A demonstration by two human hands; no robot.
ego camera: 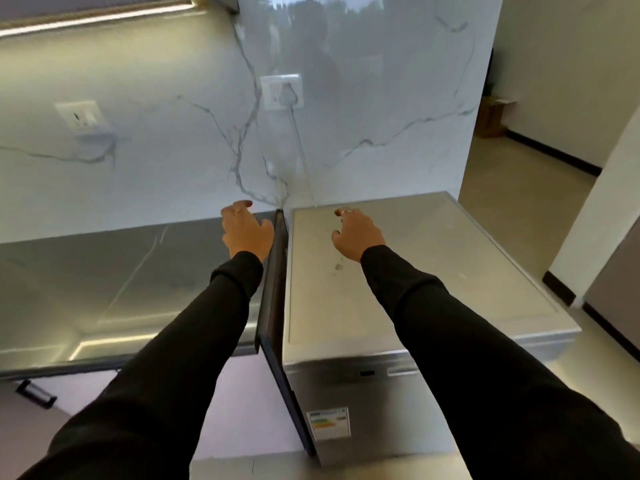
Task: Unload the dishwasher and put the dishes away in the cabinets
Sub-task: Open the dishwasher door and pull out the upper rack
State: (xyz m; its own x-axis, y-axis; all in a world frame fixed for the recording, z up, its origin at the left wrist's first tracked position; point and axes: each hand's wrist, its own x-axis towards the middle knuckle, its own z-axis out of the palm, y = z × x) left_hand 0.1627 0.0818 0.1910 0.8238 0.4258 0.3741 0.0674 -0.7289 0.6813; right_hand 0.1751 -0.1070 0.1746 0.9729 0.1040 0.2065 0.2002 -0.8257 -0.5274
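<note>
Reaching forward, left hand (246, 230) and right hand (356, 233) loosely curled, empty, dishwasher (381, 306) label (329, 423) unreadable

The fingertips of the left hand (246, 227) are curling away from view, so whether they are touching the counter (104, 278) is not showing. The right hand (356, 233) is likewise hiding its fingers over the dishwasher (398, 271) top; contact cannot be told. The dishwasher's door is running out of the frame at 6 o'clock, and its label (329, 423) is too small to read. A dark handle (34, 393) at 8 o'clock is being cut by the left edge. At 11 o'clock the light strip (97, 16) is being cropped. A brown box (493, 117) at 2 o'clock is blurring beyond the wall.
</note>
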